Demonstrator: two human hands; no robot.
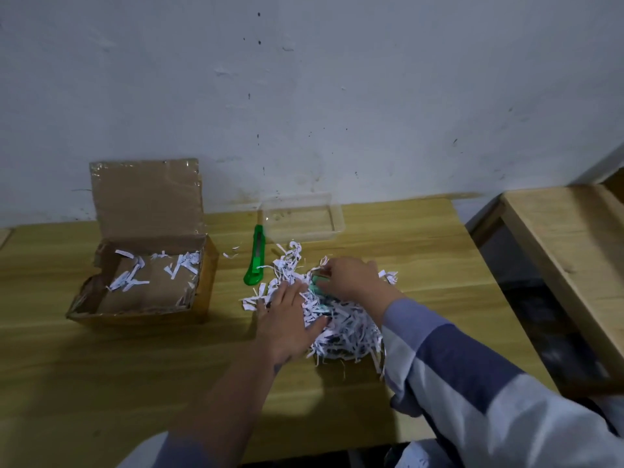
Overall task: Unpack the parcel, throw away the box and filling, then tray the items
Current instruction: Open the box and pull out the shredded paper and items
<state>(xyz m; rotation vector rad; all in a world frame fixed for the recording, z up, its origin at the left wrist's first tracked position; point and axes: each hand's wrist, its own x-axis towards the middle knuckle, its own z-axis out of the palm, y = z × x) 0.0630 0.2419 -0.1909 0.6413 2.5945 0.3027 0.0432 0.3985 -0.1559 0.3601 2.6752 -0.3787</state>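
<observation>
The light wooden table (101, 366) runs against a scuffed white wall (304, 79); its right edge ends just beside a second wooden bench (567, 251), with a dark gap between them. The broad near-left stretch of the tabletop lies bare, as does the strip at the far right edge.

The brown cardboard box (141, 282) sits at the left, lid flap upright against the wall, only a few white strips on its floor. A heap of shredded white paper filling (344, 325) lies in the middle of the table, well apart from the box. The clear plastic rectangular tray (302, 216) stands at the wall behind the heap. A green plastic utility knife (256, 256) lies between box and heap, just beside the tray's left end.

The left hand (287, 319) lies flat, fingers spread, pressing the heap's left side. The right hand (351, 276), in a blue-and-white striped sleeve (472, 383), reaches over the heap, fingers pinched on a small teal item (317, 282) at the heap's top.
</observation>
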